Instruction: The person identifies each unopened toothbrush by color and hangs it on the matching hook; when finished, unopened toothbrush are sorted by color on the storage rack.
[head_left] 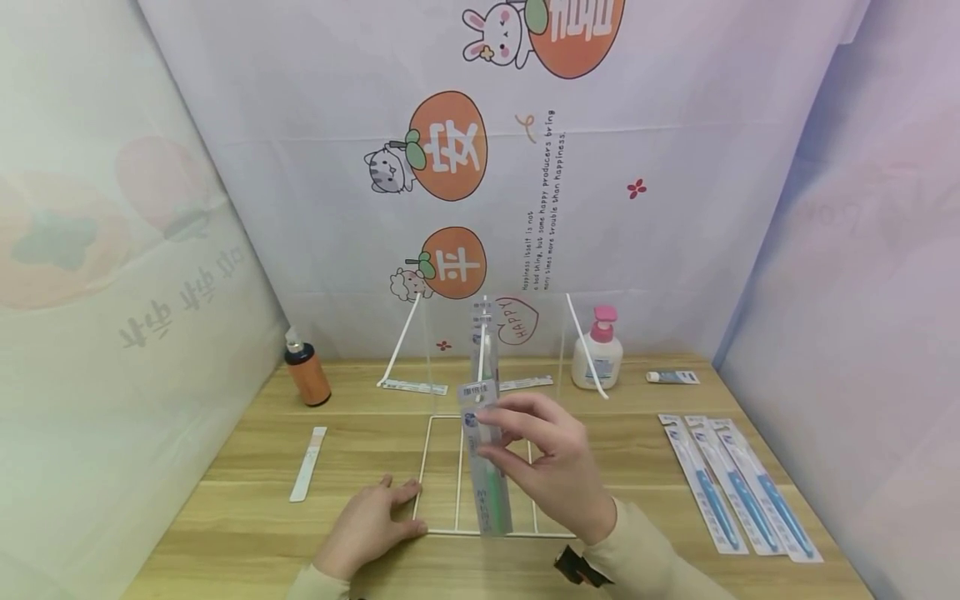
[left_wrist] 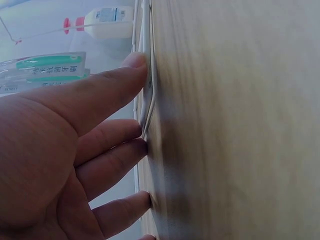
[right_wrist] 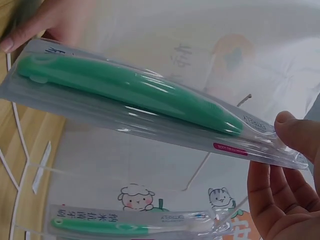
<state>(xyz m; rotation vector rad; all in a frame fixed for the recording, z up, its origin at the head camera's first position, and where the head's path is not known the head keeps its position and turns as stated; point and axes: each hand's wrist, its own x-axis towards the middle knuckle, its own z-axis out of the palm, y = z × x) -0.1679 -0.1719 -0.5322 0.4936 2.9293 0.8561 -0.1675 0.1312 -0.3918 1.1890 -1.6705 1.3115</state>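
Observation:
In the head view my right hand [head_left: 551, 454] pinches a packaged toothbrush [head_left: 492, 492] with a green handle near its upper part. The pack hangs upright at the front tip of the middle prong of a white wire rack [head_left: 457, 475]; whether the prong passes through its hole I cannot tell. Behind it, other packaged toothbrushes [head_left: 486, 350] hang on that prong; one green-handled pack [right_wrist: 100, 226] shows in the right wrist view. My left hand [head_left: 372, 521] rests at the rack base's front left corner, its thumb [left_wrist: 112, 82] and nearly straight fingers touching the wire.
Three blue-handled toothbrush packs [head_left: 738, 487] lie at the right. Behind them is a toothpaste tube [head_left: 672, 377]. A white pump bottle [head_left: 597, 358] with a pink top and an orange bottle [head_left: 308, 375] stand at the back. A thin pale strip [head_left: 308, 464] lies left. Two side prongs stick forward.

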